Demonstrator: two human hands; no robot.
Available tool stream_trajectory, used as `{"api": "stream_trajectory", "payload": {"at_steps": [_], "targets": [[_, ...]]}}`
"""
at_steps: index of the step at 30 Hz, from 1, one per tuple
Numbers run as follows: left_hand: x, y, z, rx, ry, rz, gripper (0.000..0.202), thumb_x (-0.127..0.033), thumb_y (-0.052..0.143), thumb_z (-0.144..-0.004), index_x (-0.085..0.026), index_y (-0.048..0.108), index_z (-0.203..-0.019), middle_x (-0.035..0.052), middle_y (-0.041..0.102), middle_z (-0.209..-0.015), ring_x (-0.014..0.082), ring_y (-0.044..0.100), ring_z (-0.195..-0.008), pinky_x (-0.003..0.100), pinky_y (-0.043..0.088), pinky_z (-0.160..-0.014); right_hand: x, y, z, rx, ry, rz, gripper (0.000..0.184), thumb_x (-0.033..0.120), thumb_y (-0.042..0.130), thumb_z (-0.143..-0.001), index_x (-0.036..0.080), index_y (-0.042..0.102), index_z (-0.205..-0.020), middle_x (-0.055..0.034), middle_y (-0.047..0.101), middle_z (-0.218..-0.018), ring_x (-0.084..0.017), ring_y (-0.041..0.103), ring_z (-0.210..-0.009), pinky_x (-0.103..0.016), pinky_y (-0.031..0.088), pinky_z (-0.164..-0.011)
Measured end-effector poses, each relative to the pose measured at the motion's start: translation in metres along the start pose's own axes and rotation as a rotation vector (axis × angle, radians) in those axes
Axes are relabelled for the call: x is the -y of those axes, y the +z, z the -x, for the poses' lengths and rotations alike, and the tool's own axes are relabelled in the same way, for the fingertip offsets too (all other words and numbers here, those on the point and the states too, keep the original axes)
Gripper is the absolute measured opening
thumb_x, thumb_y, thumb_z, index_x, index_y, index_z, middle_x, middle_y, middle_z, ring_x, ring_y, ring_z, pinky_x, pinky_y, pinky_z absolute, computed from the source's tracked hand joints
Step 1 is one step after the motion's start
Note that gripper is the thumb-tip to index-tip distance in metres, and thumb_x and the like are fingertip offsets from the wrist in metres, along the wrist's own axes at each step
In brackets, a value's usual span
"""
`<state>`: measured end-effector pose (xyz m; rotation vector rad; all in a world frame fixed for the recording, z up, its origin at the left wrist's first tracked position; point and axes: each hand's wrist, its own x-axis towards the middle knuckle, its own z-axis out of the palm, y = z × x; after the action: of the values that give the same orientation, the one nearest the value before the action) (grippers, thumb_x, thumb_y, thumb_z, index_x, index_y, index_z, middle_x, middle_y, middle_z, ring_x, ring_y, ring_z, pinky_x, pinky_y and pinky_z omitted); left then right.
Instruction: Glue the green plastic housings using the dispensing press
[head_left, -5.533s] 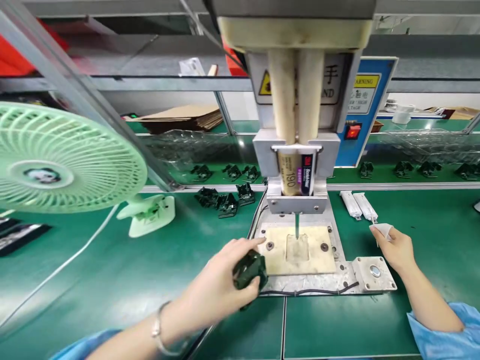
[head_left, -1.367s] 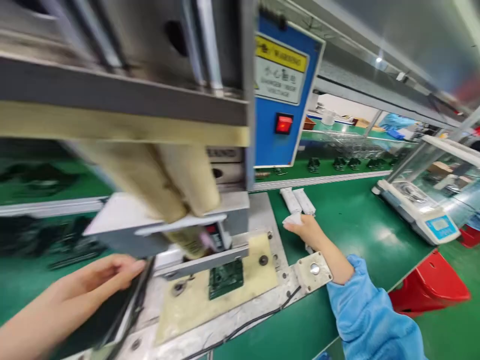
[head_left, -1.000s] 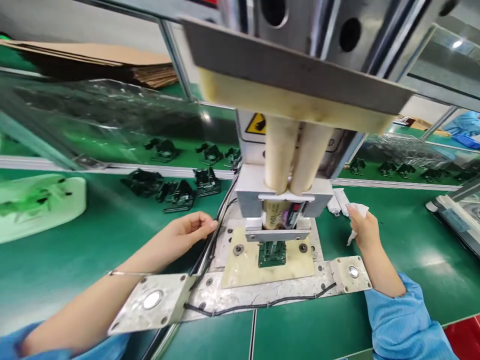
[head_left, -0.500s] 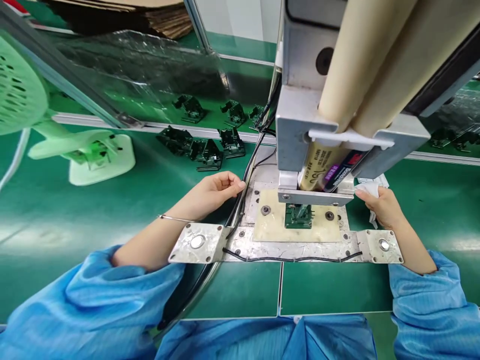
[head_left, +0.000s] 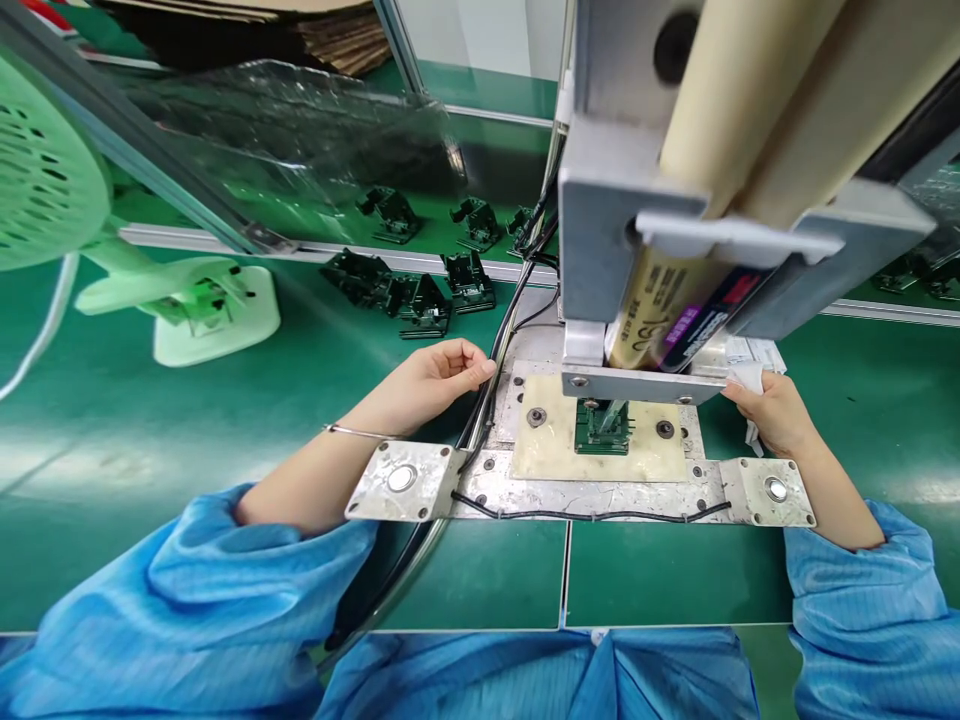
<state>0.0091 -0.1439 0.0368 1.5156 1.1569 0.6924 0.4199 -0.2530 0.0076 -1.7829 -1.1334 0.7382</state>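
Beside the cable bundle [head_left: 489, 392], my left hand [head_left: 442, 385] rests with its fingers loosely curled and the thumb against them; nothing shows in it. To the right of the dispensing machine, my right hand [head_left: 776, 412] pinches a crumpled white wipe [head_left: 748, 376] close to the metal bracket [head_left: 637, 384]. That bracket carries a two-barrel glue cartridge [head_left: 652, 305] with a gold and a black-purple label. Under its nozzle, a small green circuit board [head_left: 589, 440] sits on the cream fixture plate [head_left: 536, 455].
Metal button boxes, left [head_left: 405, 480] and right [head_left: 769, 490], flank the fixture. Black-and-green board assemblies [head_left: 424, 305] stand behind my left hand, several more beyond the rail. A green fan [head_left: 217, 310] is at left. Plastic film [head_left: 292, 130] and cardboard sheets [head_left: 345, 40] lie farther back.
The machine head with the glue cartridge has risen off the board, nearer to the camera. The view has shifted slightly; both hands keep about the same place and grip.
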Motion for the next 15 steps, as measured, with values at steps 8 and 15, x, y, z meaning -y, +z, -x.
{"api": "stream_trajectory", "payload": {"at_steps": [8, 15], "targets": [[-0.047, -0.012, 0.019, 0.034, 0.121, -0.140, 0.045, -0.043, 0.080, -0.070, -0.019, 0.065, -0.105, 0.0065, 0.068, -0.103, 0.0254, 0.063, -0.099, 0.039, 0.050, -0.094, 0.006, 0.003, 0.002, 0.006, 0.026, -0.011, 0.041, 0.054, 0.082, -0.062, 0.017, 0.072, -0.075, -0.0057, 0.067, -0.069, -0.023, 0.064, -0.069, -0.034, 0.050, -0.064], [-0.085, 0.060, 0.031, 0.290, 0.178, -0.466, 0.071, -0.053, 0.088, -0.053, -0.021, 0.064, -0.112, 0.0093, 0.068, -0.112, 0.0344, 0.063, -0.109, 0.046, 0.051, -0.100, 0.010, 0.004, 0.004, 0.021, 0.049, -0.027, 0.033, 0.049, 0.082, -0.061, 0.019, 0.072, -0.069, -0.0055, 0.068, -0.070, -0.024, 0.064, -0.072, -0.036, 0.050, -0.069]]}}
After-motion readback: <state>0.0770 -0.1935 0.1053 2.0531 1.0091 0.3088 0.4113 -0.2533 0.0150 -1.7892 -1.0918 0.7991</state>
